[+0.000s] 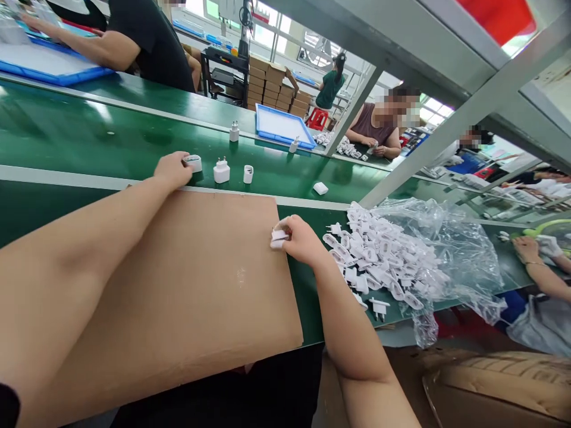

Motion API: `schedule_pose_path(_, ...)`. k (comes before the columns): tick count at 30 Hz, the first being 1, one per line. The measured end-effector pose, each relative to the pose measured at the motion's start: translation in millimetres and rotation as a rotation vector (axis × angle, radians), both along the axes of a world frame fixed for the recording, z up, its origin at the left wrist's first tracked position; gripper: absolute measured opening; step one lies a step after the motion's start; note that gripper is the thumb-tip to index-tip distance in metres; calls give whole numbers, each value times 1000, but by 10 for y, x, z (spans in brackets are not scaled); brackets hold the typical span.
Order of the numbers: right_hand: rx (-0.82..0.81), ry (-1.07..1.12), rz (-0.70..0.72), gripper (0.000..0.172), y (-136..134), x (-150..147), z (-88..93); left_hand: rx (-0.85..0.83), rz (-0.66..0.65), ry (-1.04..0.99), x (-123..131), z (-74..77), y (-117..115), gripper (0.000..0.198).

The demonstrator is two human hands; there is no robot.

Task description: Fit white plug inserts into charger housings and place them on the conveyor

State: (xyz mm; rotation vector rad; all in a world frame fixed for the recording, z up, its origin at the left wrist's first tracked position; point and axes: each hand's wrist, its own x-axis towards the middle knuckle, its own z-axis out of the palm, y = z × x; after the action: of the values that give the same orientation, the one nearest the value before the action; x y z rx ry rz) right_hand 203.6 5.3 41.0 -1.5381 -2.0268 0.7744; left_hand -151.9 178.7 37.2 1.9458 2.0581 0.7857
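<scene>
My left hand [173,170] reaches over the far edge of the cardboard sheet [209,261]. Its fingers are closed on a white charger housing [194,163] on the green belt. Above the right side of the cardboard, my right hand [300,236] pinches a small white plug piece [278,239]; a finger partly covers it. On the belt between the hands stand a white charger with its pins up [222,171] and an open-ended white housing [248,174]. A heap of white plug pieces [379,255] lies right of my right hand.
Clear plastic bag [459,249] spreads behind the heap. A blue-rimmed tray [285,126] sits across the belt. A slanted metal post [428,137] rises at right. Co-workers sit opposite and at right, one with a hand [526,248] on the bench. Cardboard boxes [495,380] stand below.
</scene>
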Motion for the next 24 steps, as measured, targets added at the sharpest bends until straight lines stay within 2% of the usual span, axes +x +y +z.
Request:
schedule_pose_path(3,-72,398,-96,42,51,-66,-45,53,17,29,-104,103,-241,46)
schedule_pose_path(5,-187,636,-67,47,41,-135,-45,111,49,34,-42,175,-537,47)
schedule_pose_path(7,-303,795,3,51,17,-204,-39,99,30,-18,109,205,-887,47)
schedule_pose_path(10,-364,880,-3,56,0,-279,-57,-92,-168,-226,421,113,-1375,41)
schedule_pose_path(13,-390,941,-62,53,12,-325,-93,-240,-305,-332,694,-68,-1701,35)
schedule_pose_path(15,-446,998,-62,46,17,-349,-100,-189,-344,-312,808,-163,-1814,39)
schedule_pose_path(17,-459,1056,-66,45,12,-369,-90,-26,-416,-263,868,-222,-1861,43)
schedule_pose_path(19,-418,1091,-85,50,3,-383,-81,187,-479,-201,892,-263,-1872,38)
schedule_pose_path(21,-374,1084,-110,60,-5,-394,-92,328,-473,-145,900,-300,-1878,28)
schedule_pose_path(24,-316,976,-152,51,-8,-407,-155,292,-422,-122,903,-339,-1910,24)
